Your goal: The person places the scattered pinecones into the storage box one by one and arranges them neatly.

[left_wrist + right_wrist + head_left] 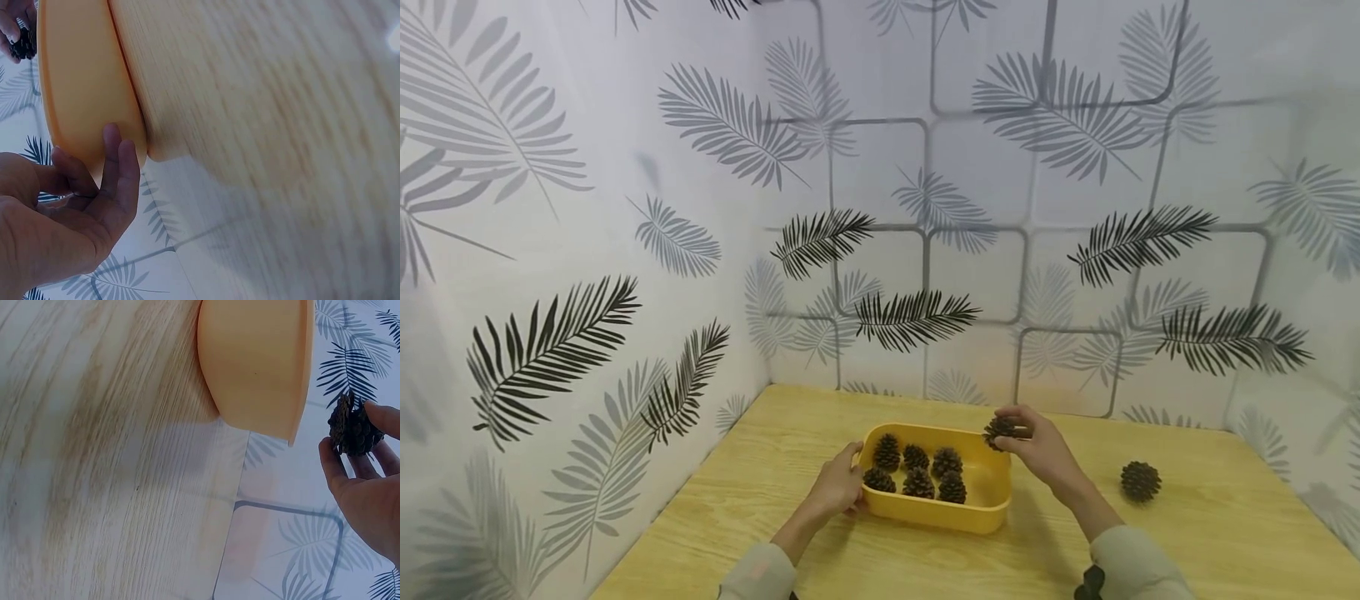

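A yellow plastic box stands on the table with several brown pine cones inside, grouped toward its left and middle. My left hand holds the box's left end. In the left wrist view, fingers of that hand lie against the outer wall of the box. Between the thumb and fingers of my right hand is a pine cone, held over the box's back right corner. The right wrist view shows this pine cone above rim height, beside the box.
Another pine cone lies on the light wood table, to the right of my right forearm. Pale curtains with a dark leaf print hang behind the table and along its left side.
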